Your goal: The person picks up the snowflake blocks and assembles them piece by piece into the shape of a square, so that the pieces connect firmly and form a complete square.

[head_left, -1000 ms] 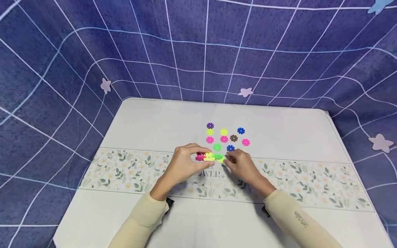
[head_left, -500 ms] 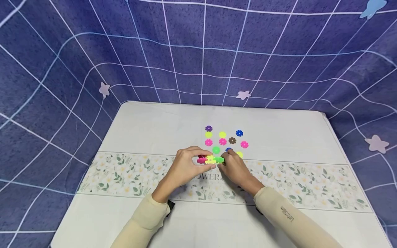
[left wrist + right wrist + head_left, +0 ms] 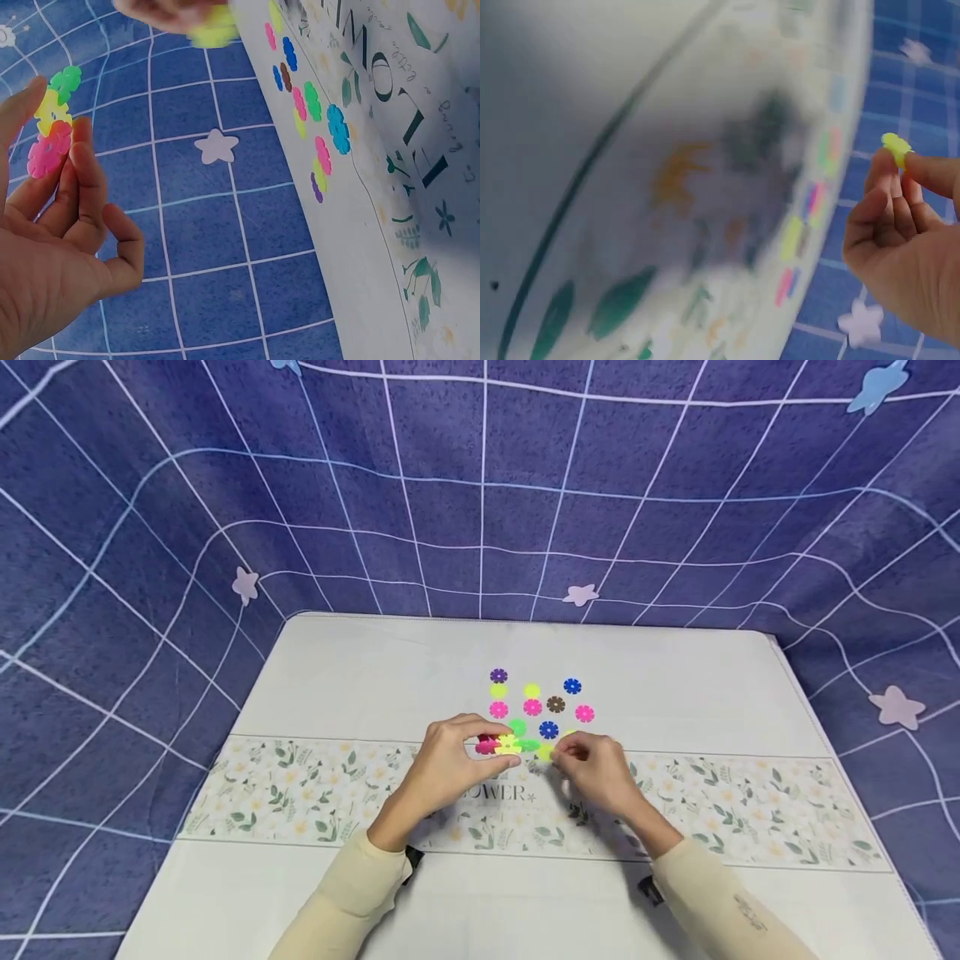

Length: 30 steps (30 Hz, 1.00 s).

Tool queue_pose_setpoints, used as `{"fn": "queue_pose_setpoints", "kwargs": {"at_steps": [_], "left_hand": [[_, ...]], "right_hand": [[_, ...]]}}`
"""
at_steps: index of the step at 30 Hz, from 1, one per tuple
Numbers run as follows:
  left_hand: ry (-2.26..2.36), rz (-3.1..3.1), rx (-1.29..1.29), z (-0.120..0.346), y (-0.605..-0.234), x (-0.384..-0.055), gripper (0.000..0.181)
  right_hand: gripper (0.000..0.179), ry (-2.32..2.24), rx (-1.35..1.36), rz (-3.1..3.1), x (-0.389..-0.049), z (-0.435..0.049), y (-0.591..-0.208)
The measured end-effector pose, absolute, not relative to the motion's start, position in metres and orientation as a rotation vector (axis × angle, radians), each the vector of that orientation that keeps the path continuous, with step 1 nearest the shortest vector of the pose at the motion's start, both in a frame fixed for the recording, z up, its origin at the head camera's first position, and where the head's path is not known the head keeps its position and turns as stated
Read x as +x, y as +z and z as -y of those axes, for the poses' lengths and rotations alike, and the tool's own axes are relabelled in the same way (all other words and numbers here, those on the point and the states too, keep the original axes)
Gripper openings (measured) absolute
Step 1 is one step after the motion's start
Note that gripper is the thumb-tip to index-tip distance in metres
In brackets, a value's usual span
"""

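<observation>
My left hand (image 3: 448,753) pinches a short chain of flower-shaped interlocking discs between thumb and fingers. A pink disc (image 3: 49,150), a yellow disc (image 3: 54,114) and a green disc (image 3: 66,82) show joined in a row in the left wrist view. Some dark red peeks out behind the pink one in the head view. My right hand (image 3: 596,770) pinches a separate yellow disc (image 3: 897,148) by its edge. In the left wrist view this disc is blurred and stands apart from the chain's green end. Both hands are over the floral band of the table.
Loose discs lie beyond the hands on the white table (image 3: 360,668), among them a purple disc (image 3: 498,676), a brown disc (image 3: 556,704) and a blue disc (image 3: 572,686). A blue curtain (image 3: 450,502) hangs behind the table.
My right hand came in to the chain's green end, then drew back to the right with the yellow disc still pinched. My left hand holds the chain nearly in place. The head view tilted slightly.
</observation>
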<state>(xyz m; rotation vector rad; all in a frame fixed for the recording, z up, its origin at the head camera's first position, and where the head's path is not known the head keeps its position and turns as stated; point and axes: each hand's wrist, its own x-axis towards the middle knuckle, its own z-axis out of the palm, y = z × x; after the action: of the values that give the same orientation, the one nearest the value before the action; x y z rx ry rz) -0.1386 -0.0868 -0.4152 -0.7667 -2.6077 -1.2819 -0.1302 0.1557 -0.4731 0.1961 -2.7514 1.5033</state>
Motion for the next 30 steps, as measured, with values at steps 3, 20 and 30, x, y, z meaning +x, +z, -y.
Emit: {"fn": "queue_pose_setpoints", "kwargs": {"at_steps": [3, 20, 30], "left_hand": [[-1.287, 2.605, -0.774, 0.085, -0.415, -0.139, 0.035], [-1.288, 2.592, -0.873, 0.074, -0.418, -0.137, 0.035], [-1.209, 2.6, -0.899, 0.075, -0.421, -0.135, 0.037]], "right_hand": [[0.014, 1.849, 0.044, 2.583, -0.12, -0.173, -0.456], [0.012, 2.573, -0.087, 2.135, -0.085, -0.172, -0.424], [0.009, 2.62, -0.032, 2.216, -0.086, -0.169, -0.424]]}}
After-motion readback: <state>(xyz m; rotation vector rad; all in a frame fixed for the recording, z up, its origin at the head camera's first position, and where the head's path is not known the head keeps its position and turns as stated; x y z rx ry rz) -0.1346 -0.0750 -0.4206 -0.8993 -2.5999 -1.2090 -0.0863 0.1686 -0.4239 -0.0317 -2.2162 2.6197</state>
